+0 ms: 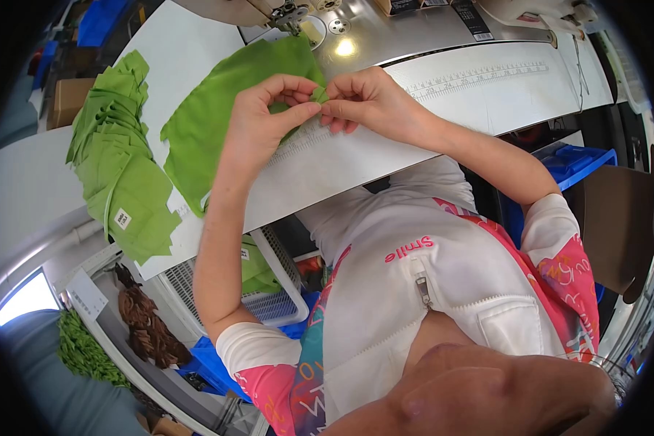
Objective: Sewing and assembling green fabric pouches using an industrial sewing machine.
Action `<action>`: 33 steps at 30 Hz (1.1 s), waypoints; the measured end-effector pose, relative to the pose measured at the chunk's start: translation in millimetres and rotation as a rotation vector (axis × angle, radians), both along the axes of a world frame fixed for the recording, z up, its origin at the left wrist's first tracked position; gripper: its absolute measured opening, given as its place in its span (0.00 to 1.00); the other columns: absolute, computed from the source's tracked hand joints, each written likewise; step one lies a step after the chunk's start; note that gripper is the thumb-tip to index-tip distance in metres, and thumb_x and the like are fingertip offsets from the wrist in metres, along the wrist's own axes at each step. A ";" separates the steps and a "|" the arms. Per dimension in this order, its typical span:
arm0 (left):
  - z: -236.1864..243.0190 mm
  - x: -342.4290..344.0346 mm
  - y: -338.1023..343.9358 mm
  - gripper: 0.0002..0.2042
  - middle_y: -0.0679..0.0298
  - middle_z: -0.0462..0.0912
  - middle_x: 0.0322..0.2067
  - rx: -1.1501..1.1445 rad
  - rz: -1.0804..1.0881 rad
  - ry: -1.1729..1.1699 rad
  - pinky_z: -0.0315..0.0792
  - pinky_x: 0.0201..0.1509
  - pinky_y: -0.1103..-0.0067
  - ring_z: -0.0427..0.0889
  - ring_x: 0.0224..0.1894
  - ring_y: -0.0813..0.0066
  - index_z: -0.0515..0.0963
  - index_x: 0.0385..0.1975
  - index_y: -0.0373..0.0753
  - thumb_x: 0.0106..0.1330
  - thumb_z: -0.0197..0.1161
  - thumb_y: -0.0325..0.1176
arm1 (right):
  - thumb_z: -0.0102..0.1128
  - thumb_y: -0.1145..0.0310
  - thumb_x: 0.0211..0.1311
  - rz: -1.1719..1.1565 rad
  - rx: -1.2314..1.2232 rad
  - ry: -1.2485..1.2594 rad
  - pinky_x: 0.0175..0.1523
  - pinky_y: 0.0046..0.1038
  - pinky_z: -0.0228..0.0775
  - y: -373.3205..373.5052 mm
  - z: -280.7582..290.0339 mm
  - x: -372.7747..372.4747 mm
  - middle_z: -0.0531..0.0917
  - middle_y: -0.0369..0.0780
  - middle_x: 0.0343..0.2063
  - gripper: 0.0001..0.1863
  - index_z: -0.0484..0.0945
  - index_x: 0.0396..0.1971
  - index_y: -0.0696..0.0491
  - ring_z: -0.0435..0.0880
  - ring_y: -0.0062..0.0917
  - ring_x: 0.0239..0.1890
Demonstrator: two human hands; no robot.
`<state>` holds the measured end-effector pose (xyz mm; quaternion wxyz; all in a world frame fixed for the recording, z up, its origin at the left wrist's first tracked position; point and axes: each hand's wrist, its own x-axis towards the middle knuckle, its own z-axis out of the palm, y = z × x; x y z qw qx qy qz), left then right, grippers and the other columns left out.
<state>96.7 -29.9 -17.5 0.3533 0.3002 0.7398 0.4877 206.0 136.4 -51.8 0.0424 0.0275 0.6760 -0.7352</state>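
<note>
My left hand (267,109) and my right hand (374,105) meet just in front of the sewing machine (287,16). Between their fingertips both pinch a small folded bit of green fabric (320,94). A larger green fabric piece (221,98) lies spread on the white table, reaching from below the machine's needle area to beside my left forearm. Whether the pinched bit belongs to that larger piece is hidden by my fingers. Farther left, a loose stack of green cut pieces (112,156) hangs over the table's near edge, with a white label on one piece.
A ruler scale (479,76) runs along the white table (356,163). Behind it is a shiny metal plate (385,40). Below the table stand a white plastic basket (292,256) with green fabric inside and a blue bin (578,163). Brown strips (149,320) hang at lower left.
</note>
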 end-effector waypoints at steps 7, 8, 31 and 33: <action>-7.8 26.7 -0.6 0.09 0.67 0.80 0.31 0.097 0.173 0.371 0.69 0.46 0.81 0.77 0.36 0.80 0.81 0.36 0.37 0.54 0.67 0.25 | 0.55 0.71 0.63 0.007 -0.015 -0.006 0.32 0.19 0.75 0.3 -0.1 0.6 0.83 0.39 0.27 0.09 0.78 0.33 0.62 0.81 0.17 0.27; -8.7 30.0 -0.5 0.09 0.67 0.81 0.31 0.126 0.196 0.481 0.69 0.49 0.78 0.78 0.35 0.78 0.82 0.35 0.39 0.54 0.66 0.25 | 0.55 0.71 0.63 0.007 -0.016 -0.005 0.32 0.19 0.75 0.6 -0.7 0.9 0.83 0.39 0.27 0.09 0.78 0.33 0.62 0.81 0.17 0.27; -29.8 38.0 -1.8 0.13 0.73 0.77 0.34 0.126 0.140 1.242 0.47 0.67 0.59 0.77 0.36 0.73 0.80 0.37 0.47 0.50 0.69 0.29 | 0.53 0.65 0.65 -0.016 -0.283 -0.148 0.28 0.16 0.73 8.7 4.4 -0.8 0.83 0.39 0.23 0.12 0.80 0.30 0.59 0.81 0.16 0.22; -34.6 35.6 0.6 0.13 0.73 0.77 0.34 0.145 0.162 1.279 0.47 0.68 0.60 0.78 0.37 0.74 0.80 0.37 0.47 0.51 0.69 0.29 | 0.53 0.65 0.65 -0.020 -0.278 -0.151 0.27 0.16 0.72 10.1 3.9 -0.5 0.83 0.38 0.22 0.12 0.80 0.30 0.59 0.80 0.16 0.21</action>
